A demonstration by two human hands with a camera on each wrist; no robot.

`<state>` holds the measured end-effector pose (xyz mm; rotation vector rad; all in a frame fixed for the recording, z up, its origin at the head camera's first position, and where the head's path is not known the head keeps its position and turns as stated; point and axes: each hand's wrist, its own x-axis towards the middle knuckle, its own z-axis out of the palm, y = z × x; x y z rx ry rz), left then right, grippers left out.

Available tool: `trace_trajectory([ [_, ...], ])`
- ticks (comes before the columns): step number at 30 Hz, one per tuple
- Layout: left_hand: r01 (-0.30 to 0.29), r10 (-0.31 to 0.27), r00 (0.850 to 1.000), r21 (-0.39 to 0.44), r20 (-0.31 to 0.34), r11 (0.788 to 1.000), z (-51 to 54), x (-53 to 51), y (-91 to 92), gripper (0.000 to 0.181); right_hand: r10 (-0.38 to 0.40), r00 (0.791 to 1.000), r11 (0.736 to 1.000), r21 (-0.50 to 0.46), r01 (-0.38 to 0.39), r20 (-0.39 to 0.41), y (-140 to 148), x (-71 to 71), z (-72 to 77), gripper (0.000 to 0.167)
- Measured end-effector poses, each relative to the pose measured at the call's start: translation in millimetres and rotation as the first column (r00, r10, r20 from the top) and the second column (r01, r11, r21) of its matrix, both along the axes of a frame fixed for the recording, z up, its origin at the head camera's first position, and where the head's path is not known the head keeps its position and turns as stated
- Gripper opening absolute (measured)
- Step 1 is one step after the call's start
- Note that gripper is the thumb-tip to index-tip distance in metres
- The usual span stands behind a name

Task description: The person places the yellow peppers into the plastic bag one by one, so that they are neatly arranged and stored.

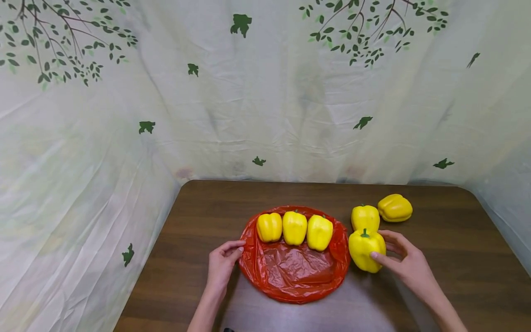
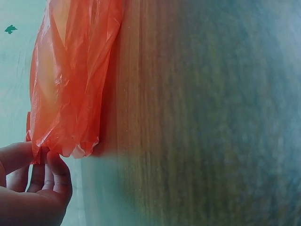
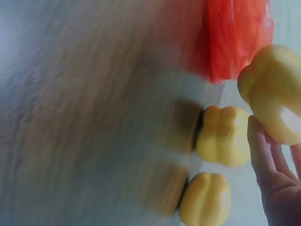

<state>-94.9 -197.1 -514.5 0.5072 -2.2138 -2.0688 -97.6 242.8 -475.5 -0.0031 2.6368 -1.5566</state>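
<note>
1. Right hand (image 1: 408, 267) grips a pepper (image 1: 365, 252), seemingly lifted, just right of the bag (image 1: 296, 295).
2. Left hand (image 1: 221, 263) pinches its left rim.
3. Bagging seems in hand; next likely calls for moving left over the rim.
4. Three peppers (image 1: 294, 228) sit in its far half; two more peppers (image 1: 365, 216) rest far right.
5. Brown table (image 1: 199, 207); leafy curtain (image 1: 274, 101) beyond.

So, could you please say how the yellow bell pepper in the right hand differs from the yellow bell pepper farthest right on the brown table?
The held yellow bell pepper is gripped by the right hand; the far-right yellow bell pepper rests untouched on the brown table. The held pepper shows its green stem on top; the far-right pepper appears to lie sideways. Both are outside the red plastic bag.
</note>
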Motion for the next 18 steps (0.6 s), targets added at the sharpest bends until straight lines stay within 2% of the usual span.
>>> trace_trajectory([
  [9,0.006,-0.006,1.000,-0.004,-0.025,1.000,0.2,-0.4,1.7,0.014,0.035,0.994,0.995,-0.090,-0.044,-0.103,-17,-2.1,-1.2,0.059],
  [18,0.002,-0.002,1.000,-0.016,-0.003,1.000,3.8,-1.5,1.7,0.017,0.036,0.980,0.993,-0.103,-0.057,-0.194,-38,-5.9,3.2,0.057],
])
